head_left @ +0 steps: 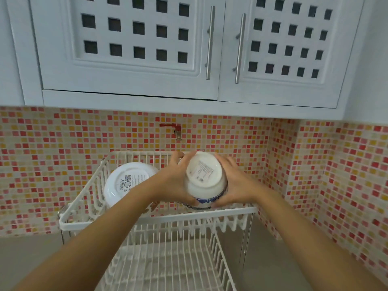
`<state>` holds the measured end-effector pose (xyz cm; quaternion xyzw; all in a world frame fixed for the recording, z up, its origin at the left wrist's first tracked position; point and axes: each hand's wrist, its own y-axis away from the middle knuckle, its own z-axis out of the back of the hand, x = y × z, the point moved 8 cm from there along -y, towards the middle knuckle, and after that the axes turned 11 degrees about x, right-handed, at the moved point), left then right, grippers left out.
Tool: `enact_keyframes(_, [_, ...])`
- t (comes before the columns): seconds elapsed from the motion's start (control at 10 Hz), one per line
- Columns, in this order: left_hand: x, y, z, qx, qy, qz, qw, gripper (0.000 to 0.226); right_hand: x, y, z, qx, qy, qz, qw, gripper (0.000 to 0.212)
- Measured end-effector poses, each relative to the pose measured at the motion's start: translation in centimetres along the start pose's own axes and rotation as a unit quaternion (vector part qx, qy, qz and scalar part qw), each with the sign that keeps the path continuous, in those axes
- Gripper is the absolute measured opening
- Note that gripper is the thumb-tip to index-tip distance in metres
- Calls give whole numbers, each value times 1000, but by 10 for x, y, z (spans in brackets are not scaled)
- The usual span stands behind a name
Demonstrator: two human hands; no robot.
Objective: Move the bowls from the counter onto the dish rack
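A white bowl with a blue patterned rim [204, 181] is held upside down, its base with a label facing me, over the right half of the upper tier of the white wire dish rack [157, 217]. My left hand [178, 181] grips its left side and my right hand [233, 183] grips its right side. A second white bowl [126, 181] leans on its side in the left half of the same tier, its base toward me. Whether the held bowl touches the rack wires is hidden by my hands.
The rack's lower tier [168, 263] holds nothing in view. A red wall tap [175, 130] juts from the mosaic tiles just above the rack. White cabinets [210, 49] hang overhead. Grey counter [283, 259] lies on the right of the rack.
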<state>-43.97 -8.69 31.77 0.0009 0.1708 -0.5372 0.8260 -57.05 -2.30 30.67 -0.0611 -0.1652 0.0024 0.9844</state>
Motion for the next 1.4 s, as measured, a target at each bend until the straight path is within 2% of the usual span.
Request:
enact_keyframes(0.2, [4, -3, -12, -11, -23, 41, 999, 125, -5, -8, -11, 6, 33, 4, 999, 133])
enact_keyframes(0.5, [10, -7, -23, 3, -29, 58, 998, 136, -4, -8, -12, -11, 44, 11, 999, 131])
enact_keyframes(0.6, [12, -7, -25, 25, -5, 70, 997, 133, -7, -10, -15, -6, 39, 6, 999, 137])
enact_keyframes(0.8, [9, -5, -23, 6, 23, 75, 997, 119, -8, -10, -14, -4, -2, 17, 1000, 137])
enact_keyframes(1.1, [5, 0, -25, 7, 14, 87, 996, 118, -14, -10, -16, 9, -12, 19, 1000, 134])
enact_keyframes(1.2, [3, 2, -26, 34, 31, 107, 993, 120, -18, -13, -20, 50, -34, 26, 998, 135])
enact_keyframes(1.3, [1, 7, -19, 22, 31, 114, 993, 114, -16, -8, -13, 76, -37, 21, 996, 132])
enact_keyframes(1.4, [-5, 21, -2, -25, 12, 101, 995, 90, 1, 4, 5, 37, -37, 6, 999, 110])
